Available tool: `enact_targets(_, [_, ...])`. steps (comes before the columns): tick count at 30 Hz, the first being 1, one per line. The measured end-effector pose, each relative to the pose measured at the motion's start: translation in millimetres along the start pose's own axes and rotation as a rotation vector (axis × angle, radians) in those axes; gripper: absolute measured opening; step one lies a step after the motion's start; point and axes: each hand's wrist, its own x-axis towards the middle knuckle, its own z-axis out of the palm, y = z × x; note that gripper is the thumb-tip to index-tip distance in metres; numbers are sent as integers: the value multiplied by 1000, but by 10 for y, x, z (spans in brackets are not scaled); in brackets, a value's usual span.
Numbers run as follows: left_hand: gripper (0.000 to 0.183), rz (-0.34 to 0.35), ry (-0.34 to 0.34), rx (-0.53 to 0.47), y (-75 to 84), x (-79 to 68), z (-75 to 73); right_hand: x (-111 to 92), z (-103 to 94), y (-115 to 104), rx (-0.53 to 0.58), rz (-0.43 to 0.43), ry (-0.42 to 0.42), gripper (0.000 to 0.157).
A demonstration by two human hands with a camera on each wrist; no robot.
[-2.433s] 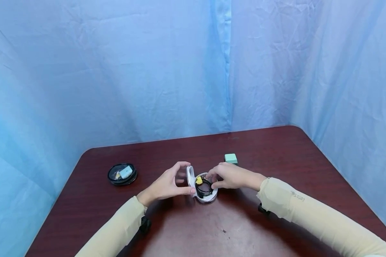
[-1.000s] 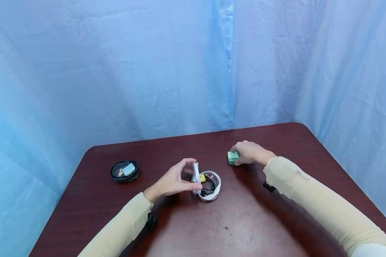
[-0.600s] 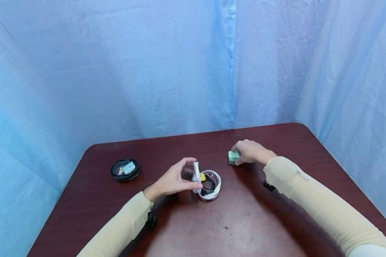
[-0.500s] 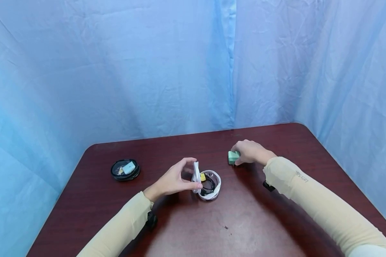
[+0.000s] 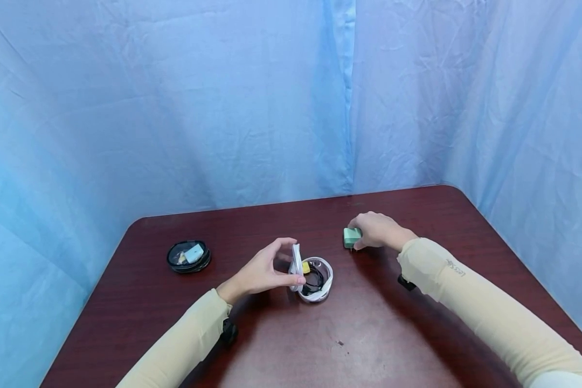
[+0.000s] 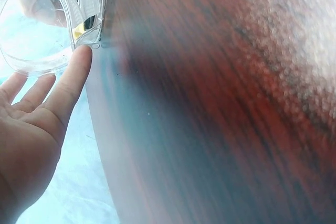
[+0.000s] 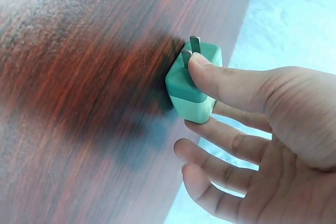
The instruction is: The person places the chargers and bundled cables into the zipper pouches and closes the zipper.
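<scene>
A small round clear pouch (image 5: 328, 280) with a white zip edge sits on the table, its lid raised upright on the left. My left hand (image 5: 262, 272) grips that lid (image 5: 296, 264) between thumb and fingers. In the left wrist view the lid (image 6: 37, 69) is see-through, with a fingertip right at its edge. Inside the pouch lie a coiled black cable (image 5: 316, 286) and something yellow (image 5: 306, 268). Farther back on the right, my right hand (image 5: 375, 229) pinches a green charger plug (image 7: 191, 80), thumb beside its two metal prongs.
Toward the back left of the dark red wooden table (image 5: 252, 226) lies a round black-edged case (image 5: 174, 265) with a pale blue block (image 5: 194, 253) seen through its top. Blue curtains (image 5: 223, 108) stand behind and at both sides.
My right hand has left the cable in the pouch and gone right and back to the charger plug, taking hold of it. The left hand keeps the lid. Over the last second little moves.
</scene>
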Motion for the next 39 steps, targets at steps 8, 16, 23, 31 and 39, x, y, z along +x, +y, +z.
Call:
enact_targets(8, [84,6,-16,-20,1,6,0,-42,-4,-3,3,-18,15,46])
enact_targets(16, [82,25,-14,19,20,32,2,-82,33,12,18,-43,47,43])
enact_targets(23, [82,32,-12,28,29,40,1,-66,51,44,19,-24,79,40])
enact_targets(31, [80,13,-21,-46,28,53,-9,-79,17,18,-9,-11,112,40])
enact_targets(39, [83,28,-31,-24,81,72,-10,-100,-3,-3,14,-45,128,40])
